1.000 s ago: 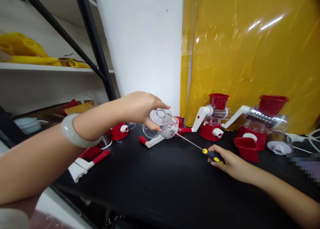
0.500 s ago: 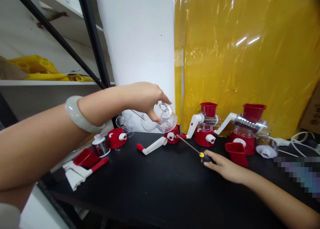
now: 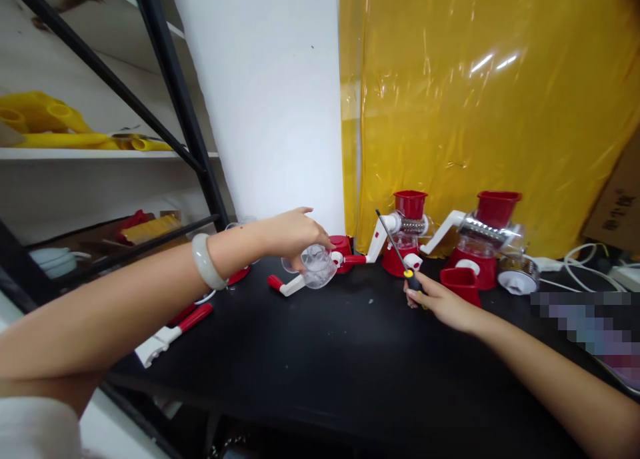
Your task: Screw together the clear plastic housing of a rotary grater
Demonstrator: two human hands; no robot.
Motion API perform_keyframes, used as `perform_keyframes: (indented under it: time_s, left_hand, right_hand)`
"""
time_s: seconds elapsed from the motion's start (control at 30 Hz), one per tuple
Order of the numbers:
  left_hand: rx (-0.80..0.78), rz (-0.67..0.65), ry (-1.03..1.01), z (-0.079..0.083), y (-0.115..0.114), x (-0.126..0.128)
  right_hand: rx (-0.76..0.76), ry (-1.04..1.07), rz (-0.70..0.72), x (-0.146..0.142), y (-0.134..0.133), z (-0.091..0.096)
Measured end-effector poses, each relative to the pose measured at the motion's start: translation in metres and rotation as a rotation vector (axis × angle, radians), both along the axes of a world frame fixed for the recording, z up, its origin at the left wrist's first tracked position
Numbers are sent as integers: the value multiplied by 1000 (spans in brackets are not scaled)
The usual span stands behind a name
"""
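Note:
My left hand (image 3: 290,235) grips a clear plastic housing (image 3: 316,267) and holds it low over the black table (image 3: 320,359), beside a white crank handle with a red knob (image 3: 285,286) and a red base (image 3: 343,247). My right hand (image 3: 440,303) is closed on the black-and-yellow handle of a screwdriver (image 3: 400,255); its thin shaft points up and to the left. A pale bangle sits on my left wrist.
Two assembled red-and-white rotary graters (image 3: 407,235) (image 3: 483,245) stand at the back by a yellow plastic curtain (image 3: 480,112). A red hopper (image 3: 461,282), a drum (image 3: 515,277), loose red and white parts (image 3: 167,335), cables and a black-framed shelf (image 3: 170,92) surround the table.
My left hand lowered the clear housing toward the table. My right hand lifted the screwdriver from lying flat, so its shaft now points upward.

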State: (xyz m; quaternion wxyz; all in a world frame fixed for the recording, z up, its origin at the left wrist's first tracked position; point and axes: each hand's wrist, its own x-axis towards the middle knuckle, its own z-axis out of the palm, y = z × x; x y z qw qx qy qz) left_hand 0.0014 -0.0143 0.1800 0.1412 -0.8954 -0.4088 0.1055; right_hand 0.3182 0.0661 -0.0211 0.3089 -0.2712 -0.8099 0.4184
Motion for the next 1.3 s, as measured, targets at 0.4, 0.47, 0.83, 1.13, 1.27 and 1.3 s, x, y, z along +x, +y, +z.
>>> perform_keyframes:
  time_s: [0.4,0.47,0.83,1.13,1.27,1.3]
  left_hand:
    - [34,43,-159,-34,22,-12]
    - [21,57,-236,-33,20,-15]
    - [-62,275,-447,-10,3,-48]
    - [-33,321,-468,-1,-7,-46]
    - [-19,315,-454,-2,-9,-40]
    - [-16,311,-456,-2,-9,-40]
  right_hand:
    - [-9,-14,-65,-7,3,-13]
    - [21,-27,-79,-8,0,-9]
    - [457,-317,-224,15,-1,10]
    - [600,-515,-223,9,-6,7]
    - [607,-545,-227,9,-8,8]
    - [612,-546,-233,9,-8,8]
